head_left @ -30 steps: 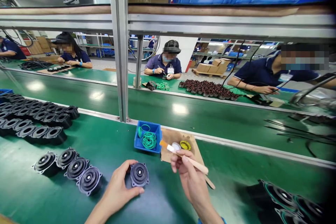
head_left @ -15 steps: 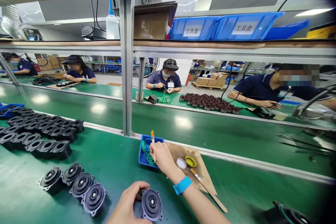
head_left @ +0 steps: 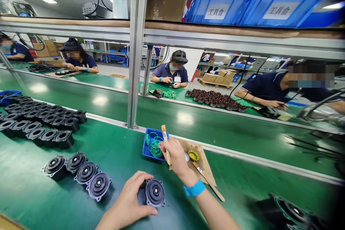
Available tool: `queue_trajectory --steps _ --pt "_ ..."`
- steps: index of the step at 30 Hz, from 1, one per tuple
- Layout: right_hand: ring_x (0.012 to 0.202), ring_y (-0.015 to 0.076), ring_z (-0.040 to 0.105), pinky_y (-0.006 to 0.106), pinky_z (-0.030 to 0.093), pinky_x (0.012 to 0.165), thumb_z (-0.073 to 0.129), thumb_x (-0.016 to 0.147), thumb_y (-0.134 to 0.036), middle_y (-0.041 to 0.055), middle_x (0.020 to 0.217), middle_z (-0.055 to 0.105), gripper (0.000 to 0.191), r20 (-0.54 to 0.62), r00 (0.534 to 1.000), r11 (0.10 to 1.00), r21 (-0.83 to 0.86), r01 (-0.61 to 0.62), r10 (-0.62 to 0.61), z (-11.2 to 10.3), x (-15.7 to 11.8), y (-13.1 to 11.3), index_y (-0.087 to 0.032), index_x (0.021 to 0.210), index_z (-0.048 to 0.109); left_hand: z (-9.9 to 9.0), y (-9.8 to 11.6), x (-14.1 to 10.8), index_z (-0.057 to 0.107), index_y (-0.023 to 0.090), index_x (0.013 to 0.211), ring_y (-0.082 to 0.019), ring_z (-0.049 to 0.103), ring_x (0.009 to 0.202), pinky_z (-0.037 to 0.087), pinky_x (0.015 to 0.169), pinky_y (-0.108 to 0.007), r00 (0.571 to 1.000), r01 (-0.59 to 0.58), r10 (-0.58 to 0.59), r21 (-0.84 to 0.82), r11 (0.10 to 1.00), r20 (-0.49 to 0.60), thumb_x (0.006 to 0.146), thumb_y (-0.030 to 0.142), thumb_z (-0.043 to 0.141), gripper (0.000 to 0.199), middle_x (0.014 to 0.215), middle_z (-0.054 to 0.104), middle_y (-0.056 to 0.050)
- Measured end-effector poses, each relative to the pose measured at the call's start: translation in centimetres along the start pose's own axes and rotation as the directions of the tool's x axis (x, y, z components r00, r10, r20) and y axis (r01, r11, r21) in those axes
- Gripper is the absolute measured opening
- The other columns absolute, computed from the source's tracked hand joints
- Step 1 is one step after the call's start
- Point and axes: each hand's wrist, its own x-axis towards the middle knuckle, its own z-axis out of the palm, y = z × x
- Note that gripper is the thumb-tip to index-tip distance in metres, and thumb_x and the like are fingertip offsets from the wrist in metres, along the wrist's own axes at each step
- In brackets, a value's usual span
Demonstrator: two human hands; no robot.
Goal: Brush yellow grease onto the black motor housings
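Note:
My left hand point(head_left: 129, 199) curves round the side of a round black part point(head_left: 155, 193) with a ringed top and corner lugs, which rests on the green bench. A small wooden-handled brush point(head_left: 164, 134) is pinched in my right hand point(head_left: 175, 154), bristles pointing up. That hand is at the right edge of a small blue tray point(head_left: 145, 150) containing green rubber rings point(head_left: 155, 147). Beside my right wrist, a yellow-coated cap point(head_left: 193, 155) and a partly hidden white lid point(head_left: 187, 157) sit on cardboard point(head_left: 206, 163). A second brush point(head_left: 207, 179) lies partly across that cardboard.
Several similar black parts point(head_left: 99, 185) stand left of my left hand, with rows of black housings point(head_left: 63, 136) farther back. Another part with a green ring point(head_left: 292, 210) is at the lower right. A metal post point(head_left: 136, 54) rises behind the tray. Co-workers point(head_left: 172, 70) sit across the bench.
My right hand with the brush has shifted right, uncovering more of the green rings in the tray. My left hand stays at the black part. The camera view has shifted.

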Motion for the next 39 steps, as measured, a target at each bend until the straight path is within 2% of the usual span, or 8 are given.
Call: queue_trajectory --steps 5,9,12,16,19,23,32,39 --pt "0.068 0.0184 0.065 0.032 0.048 0.064 0.063 0.088 -0.008 0.0019 0.08 0.075 0.027 -0.04 0.994 0.981 0.166 0.105 -0.1 -3.8 -3.6 -4.6 -0.025 0.072 0.05 0.6 -0.4 -0.4 0.06 0.021 0.132 -0.031 0.06 0.12 0.046 0.107 -0.041 0.999 -0.011 0.011 -0.005 1.0 -0.041 0.057 0.016 0.091 0.081 0.127 0.062 -0.012" --pt "0.064 0.0183 0.067 0.035 0.051 0.063 0.063 0.086 -0.003 0.0023 0.084 0.078 0.026 -0.008 0.972 0.925 0.305 0.228 -0.237 -3.4 -7.1 -6.2 -0.027 0.085 0.055 0.9 -1.0 -1.3 0.046 0.029 0.145 -0.031 0.059 0.124 0.05 0.104 -0.044 0.995 -0.028 0.026 -0.027 0.999 -0.097 0.06 0.013 0.087 0.096 0.137 0.059 -0.012" --pt "0.067 0.0183 0.069 0.036 0.053 0.067 0.061 0.089 -0.005 0.0027 0.088 0.079 0.023 0.023 0.954 0.902 0.331 0.275 -0.299 -2.6 -8.2 -6.1 -0.027 0.09 0.056 0.9 -1.4 -1.8 0.047 0.03 0.145 -0.033 0.055 0.13 0.049 0.107 -0.048 0.987 -0.067 0.069 0.017 0.998 -0.143 0.062 0.019 0.089 0.093 0.143 0.056 -0.013" --pt "0.083 0.0215 0.07 0.038 0.055 0.076 0.069 0.089 -0.019 0.0063 0.101 0.076 0.02 0.067 0.986 0.919 0.378 0.117 -0.153 -3.1 -8.0 -5.9 -0.026 0.086 0.05 0.7 -1.5 -1.9 0.056 0.026 0.136 -0.034 0.055 0.13 0.045 0.111 -0.052 0.98 -0.158 0.175 0.154 0.975 -0.099 0.067 0.039 0.088 0.077 0.141 0.057 -0.015" --pt "0.087 0.0224 0.069 0.038 0.053 0.078 0.072 0.088 -0.035 0.0062 0.105 0.075 0.027 0.107 0.99 0.926 0.375 0.044 -0.09 -3.5 -7.8 -5.7 -0.026 0.086 0.047 0.7 -1.3 -1.7 0.059 0.023 0.128 -0.032 0.057 0.128 0.047 0.109 -0.051 0.966 -0.221 0.246 0.244 0.944 -0.078 0.073 0.033 0.085 0.062 0.136 0.061 -0.014" --pt "0.088 0.0227 0.068 0.039 0.049 0.084 0.07 0.089 -0.048 0.0049 0.106 0.075 0.034 0.142 0.985 0.925 0.378 0.04 -0.1 -3.1 -7.7 -5.3 -0.027 0.088 0.043 0.6 -1.3 -1.4 0.061 0.023 0.122 -0.031 0.059 0.123 0.05 0.106 -0.048 0.951 -0.263 0.299 0.293 0.919 -0.083 0.073 0.024 0.085 0.055 0.129 0.066 -0.012" --pt "0.088 0.0223 0.069 0.039 0.046 0.088 0.068 0.09 -0.051 0.0064 0.105 0.075 0.034 0.176 0.975 0.932 0.355 0.066 -0.136 -2.7 -6.8 -4.7 -0.026 0.092 0.044 0.0 -1.1 -0.6 0.052 0.023 0.133 -0.031 0.061 0.12 0.051 0.104 -0.047 0.951 -0.297 0.308 0.293 0.909 0.009 0.075 0.044 0.083 0.069 0.13 0.065 -0.013" --pt "0.088 0.0221 0.069 0.038 0.048 0.085 0.061 0.095 -0.047 0.0091 0.102 0.074 0.029 0.093 0.977 0.929 0.338 0.149 -0.19 -2.6 -6.9 -4.4 -0.024 0.091 0.044 -0.3 -1.6 -0.4 0.052 0.024 0.127 -0.03 0.064 0.116 0.056 0.097 -0.043 0.922 -0.363 0.387 0.354 0.862 0.005 0.076 0.056 0.077 0.065 0.127 0.065 -0.013"
